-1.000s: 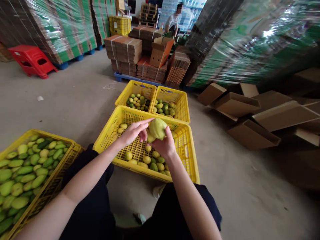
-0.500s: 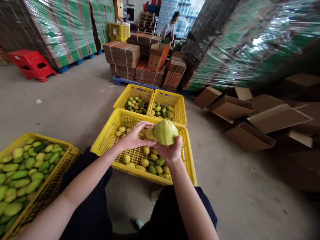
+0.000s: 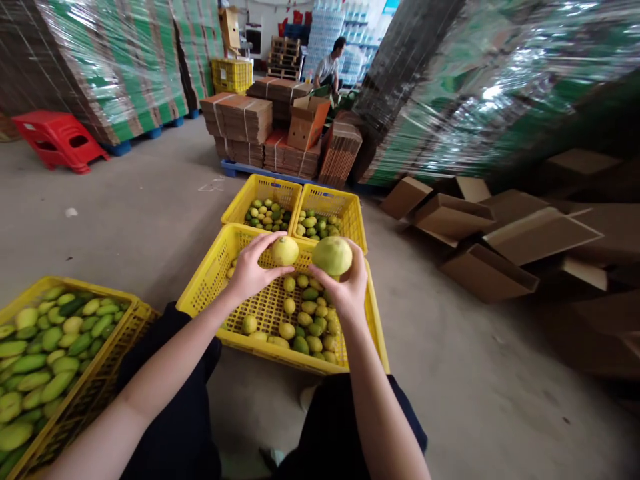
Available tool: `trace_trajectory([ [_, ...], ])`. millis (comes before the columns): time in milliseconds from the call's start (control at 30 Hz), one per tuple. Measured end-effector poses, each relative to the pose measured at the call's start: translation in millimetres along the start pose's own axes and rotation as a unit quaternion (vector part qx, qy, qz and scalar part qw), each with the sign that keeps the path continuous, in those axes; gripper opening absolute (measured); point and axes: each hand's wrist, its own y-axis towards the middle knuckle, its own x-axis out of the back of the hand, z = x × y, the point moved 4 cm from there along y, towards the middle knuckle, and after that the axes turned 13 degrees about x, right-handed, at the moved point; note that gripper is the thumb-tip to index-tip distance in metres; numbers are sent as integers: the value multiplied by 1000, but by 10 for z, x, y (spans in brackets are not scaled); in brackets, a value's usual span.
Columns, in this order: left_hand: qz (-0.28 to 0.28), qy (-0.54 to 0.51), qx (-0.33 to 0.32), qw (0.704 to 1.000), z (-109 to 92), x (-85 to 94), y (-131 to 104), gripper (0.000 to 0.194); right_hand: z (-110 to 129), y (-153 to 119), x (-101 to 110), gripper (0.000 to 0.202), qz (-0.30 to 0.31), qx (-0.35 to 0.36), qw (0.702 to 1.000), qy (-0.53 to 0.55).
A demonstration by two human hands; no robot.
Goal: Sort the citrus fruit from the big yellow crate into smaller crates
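Left hand (image 3: 250, 270) pinches a small yellow-green fruit (image 3: 285, 251); right hand (image 3: 351, 288) grips a larger fruit (image 3: 332, 256). Neither is set down yet; both are above the large crate (image 3: 280, 355), whose floor loose fruit (image 3: 310, 308) partly covers.

The smaller held fruit (image 3: 285, 251) is pale yellow, marked with a dark dot; the larger held fruit (image 3: 333, 255) is yellow-green. The big crate (image 3: 207, 283) is bright yellow, patterned with rows of small holes, and the loose fruit (image 3: 309, 307) in it runs from yellow to green. The heap of fruit (image 3: 53, 339) at the left is mostly green, with some yellow pieces and a very dark green one. The stool (image 3: 60, 137) is red, the pallet (image 3: 250, 168) blue, the floor (image 3: 470, 387) grey. The wrapped stack (image 3: 120, 60) shows green and brown stripes under shiny clear film. The flattened boxes (image 3: 237, 120) are brown, orange on top, crossed by pale straps. The trousers (image 3: 170, 393) are dark navy.
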Motion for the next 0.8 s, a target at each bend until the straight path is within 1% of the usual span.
trace_trajectory([
  [33,-13,14,-13,1000,-14,16,-4,53,69,-1,8,60,7,47,998,-44],
  [100,-33,12,-29,999,-28,32,-17,50,195,-29,-14,61,30,136,984,-111],
  [133,-37,3,-34,999,-29,30,-23,50,239,-50,-37,63,41,170,976,-134],
  [200,-41,-8,-56,998,-39,13,-36,51,285,-89,-82,69,52,209,963,-165],
  [300,-47,10,-113,992,-77,-15,-57,52,304,-109,-117,75,32,227,955,-187],
  [367,-48,26,-136,989,-95,-27,-66,55,315,-103,-122,76,17,231,953,-194],
  [433,-47,35,-143,988,-96,-33,-71,57,329,-94,-122,77,13,234,951,-199],
  [667,-45,41,-161,985,-52,-62,-95,68,316,-93,-98,80,35,244,945,-216],
  [800,-43,36,-154,986,-66,-82,-98,57,287,-104,-91,79,31,237,945,-225],
])
